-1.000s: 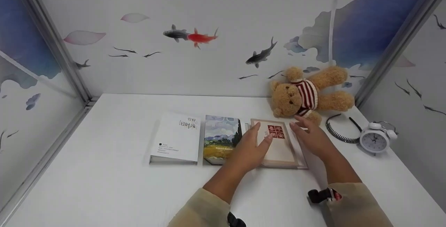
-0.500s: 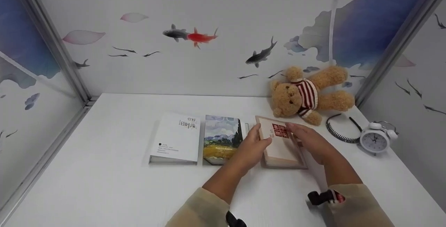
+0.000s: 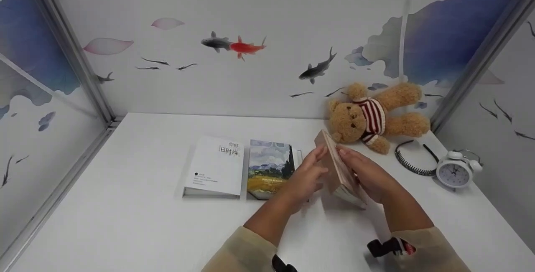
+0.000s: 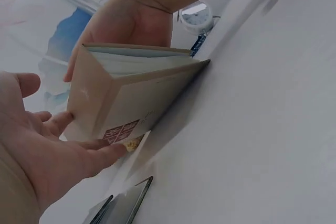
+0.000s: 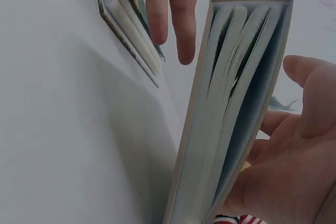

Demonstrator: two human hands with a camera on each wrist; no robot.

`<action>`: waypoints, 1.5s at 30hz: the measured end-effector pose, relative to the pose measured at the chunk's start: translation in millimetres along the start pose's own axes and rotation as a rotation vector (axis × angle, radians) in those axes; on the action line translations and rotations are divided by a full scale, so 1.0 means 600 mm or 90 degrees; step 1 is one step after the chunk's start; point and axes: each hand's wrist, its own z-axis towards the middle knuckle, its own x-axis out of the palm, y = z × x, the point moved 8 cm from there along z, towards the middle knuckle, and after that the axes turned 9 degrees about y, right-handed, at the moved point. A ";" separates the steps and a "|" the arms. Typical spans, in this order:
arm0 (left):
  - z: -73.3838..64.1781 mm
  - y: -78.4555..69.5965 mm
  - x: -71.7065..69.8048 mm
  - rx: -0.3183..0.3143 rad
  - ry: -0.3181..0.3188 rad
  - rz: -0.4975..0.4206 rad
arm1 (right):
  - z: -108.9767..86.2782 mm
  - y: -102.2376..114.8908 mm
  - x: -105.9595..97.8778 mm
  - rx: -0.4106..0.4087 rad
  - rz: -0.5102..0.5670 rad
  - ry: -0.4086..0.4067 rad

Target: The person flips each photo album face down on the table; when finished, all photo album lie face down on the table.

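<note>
A beige-pink album (image 3: 334, 165) with red square lettering on its cover is tilted up on edge, spine raised and lettered cover turned left. The left wrist view shows the lettered cover (image 4: 131, 114) and the spine (image 4: 86, 98). My left hand (image 3: 301, 182) is on the spine side, fingers spread, fingertips at the spine and overlapping the cover there. Against the album's other side is my right hand (image 3: 374, 176), fingers extended and thumb (image 5: 302, 72) apart from the cover. The page ends (image 5: 231, 77) face the right wrist camera, with gaps between them.
Left of the hands lie a landscape-painted photo album (image 3: 269, 167) and a white album (image 3: 215, 165). A teddy bear (image 3: 372, 115) in a striped top lies behind. To the right are a black headband (image 3: 403, 165) and a white alarm clock (image 3: 454, 174). A printed wall (image 3: 250, 88) closes the back.
The beige-pink album, flat a second ago, has turned up onto its edge. My right hand has shifted left from its right edge to behind it. The other albums stay put.
</note>
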 end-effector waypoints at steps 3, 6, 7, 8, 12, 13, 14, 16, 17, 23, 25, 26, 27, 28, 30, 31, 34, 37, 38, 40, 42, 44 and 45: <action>0.000 -0.002 0.009 0.008 0.017 -0.037 | -0.001 0.004 0.011 -0.012 0.015 0.016; 0.000 -0.005 0.012 0.017 0.022 -0.055 | 0.000 0.007 0.020 -0.016 0.019 0.026; 0.000 -0.005 0.011 0.017 0.018 -0.062 | 0.001 0.008 0.022 -0.017 0.020 0.025; -0.001 -0.005 0.010 0.016 0.014 -0.070 | 0.001 0.010 0.023 -0.019 0.022 0.024; -0.001 -0.001 0.004 0.003 -0.017 -0.115 | 0.002 0.016 0.022 -0.024 0.033 0.009; -0.001 0.000 0.002 0.002 -0.021 -0.126 | 0.001 0.018 0.019 -0.026 0.035 0.003; 0.000 0.001 0.002 0.001 -0.022 -0.141 | -0.001 0.021 0.018 -0.032 0.038 0.000; 0.000 0.001 0.002 0.004 -0.018 -0.169 | -0.004 0.025 0.013 -0.038 0.044 -0.009; 0.000 0.001 0.003 0.007 -0.011 -0.178 | -0.006 0.027 0.010 -0.040 0.047 -0.016; 0.001 -0.003 0.005 0.032 0.028 -0.150 | -0.014 0.036 0.001 -0.039 0.075 -0.030; 0.002 0.002 0.006 0.019 0.035 -0.120 | -0.014 0.037 0.002 -0.043 0.080 -0.027; 0.003 0.006 0.008 0.007 0.042 -0.105 | -0.015 0.037 0.001 -0.042 0.080 -0.028; 0.004 0.012 0.010 -0.005 0.053 -0.099 | -0.015 0.035 0.001 -0.040 0.078 -0.031; 0.004 0.018 0.013 -0.019 0.061 -0.101 | -0.015 0.033 0.000 -0.038 0.077 -0.033; 0.005 0.030 0.018 -0.041 0.072 -0.126 | -0.015 0.028 -0.003 -0.030 0.078 -0.037; 0.005 0.035 0.019 -0.048 0.073 -0.141 | -0.015 0.024 -0.005 -0.024 0.079 -0.040; 0.005 0.047 0.020 -0.066 0.059 -0.182 | -0.012 0.014 -0.014 -0.011 0.093 -0.052; 0.006 0.056 0.017 -0.077 0.039 -0.203 | -0.012 0.014 -0.028 -0.030 0.101 -0.074; 0.006 0.060 0.016 -0.081 0.033 -0.210 | -0.014 0.015 -0.034 -0.039 0.098 -0.087; 0.007 0.066 0.015 -0.084 0.029 -0.223 | -0.017 0.017 -0.044 -0.056 0.084 -0.113; 0.008 0.072 0.015 -0.086 0.025 -0.234 | -0.021 0.016 -0.053 -0.065 0.065 -0.130; 0.008 0.074 0.015 -0.086 0.026 -0.230 | -0.023 0.012 -0.056 -0.060 0.048 -0.130; 0.008 0.075 0.016 -0.085 0.028 -0.227 | -0.023 0.010 -0.057 -0.059 0.044 -0.123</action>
